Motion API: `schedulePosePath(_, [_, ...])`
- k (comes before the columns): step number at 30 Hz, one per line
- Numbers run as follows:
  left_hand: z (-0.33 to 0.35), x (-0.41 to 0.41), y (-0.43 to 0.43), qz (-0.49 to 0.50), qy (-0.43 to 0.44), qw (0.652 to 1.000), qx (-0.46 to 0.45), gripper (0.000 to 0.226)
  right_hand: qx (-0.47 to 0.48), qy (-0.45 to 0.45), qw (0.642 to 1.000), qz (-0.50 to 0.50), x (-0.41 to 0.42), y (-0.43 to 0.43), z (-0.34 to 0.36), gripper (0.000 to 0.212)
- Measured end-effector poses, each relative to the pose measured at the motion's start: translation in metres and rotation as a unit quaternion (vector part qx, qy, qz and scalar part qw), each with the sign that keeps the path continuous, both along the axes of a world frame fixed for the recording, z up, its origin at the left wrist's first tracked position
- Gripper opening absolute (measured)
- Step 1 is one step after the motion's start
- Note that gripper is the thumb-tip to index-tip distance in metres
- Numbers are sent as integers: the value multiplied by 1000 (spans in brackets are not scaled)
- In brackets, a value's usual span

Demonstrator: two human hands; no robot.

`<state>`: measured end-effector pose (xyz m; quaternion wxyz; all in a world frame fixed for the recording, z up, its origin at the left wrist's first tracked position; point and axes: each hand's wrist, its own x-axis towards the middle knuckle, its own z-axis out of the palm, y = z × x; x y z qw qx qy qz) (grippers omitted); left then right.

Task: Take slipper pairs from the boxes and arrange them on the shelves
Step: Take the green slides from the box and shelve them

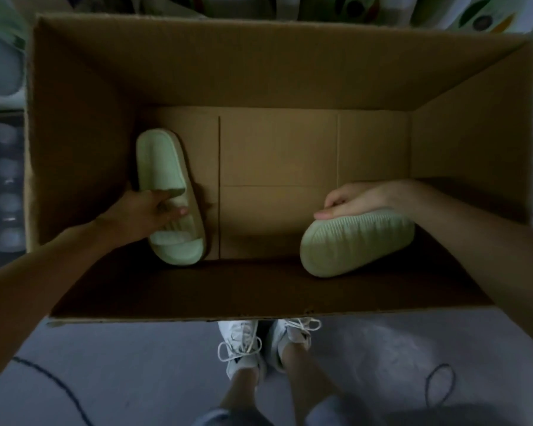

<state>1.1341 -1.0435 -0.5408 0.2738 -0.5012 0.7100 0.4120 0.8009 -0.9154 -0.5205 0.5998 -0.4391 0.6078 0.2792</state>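
Both my arms reach down into a large open cardboard box (277, 63). A pale green slipper (162, 167) lies upright on the box floor at the left, toe toward me. My left hand (150, 210) grips its strap, with fingers tucked under the band. A second pale green slipper (357, 244) is at the right, turned so its ribbed sole faces up. My right hand (354, 199) holds this one along its far edge, thumb on the sole's rim.
The box floor between the two slippers is bare cardboard. My feet in white sneakers (268, 342) stand on a grey floor just in front of the box. Dark cables (440, 385) lie on the floor at left and right. Patterned fabric hangs behind the box.
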Motion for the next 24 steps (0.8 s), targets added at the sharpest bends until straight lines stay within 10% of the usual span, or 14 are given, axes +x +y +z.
schedulePosePath(24, [15,-68,18,-36,67,997,5,40,53,73,992,-91,-19,6,-4,88])
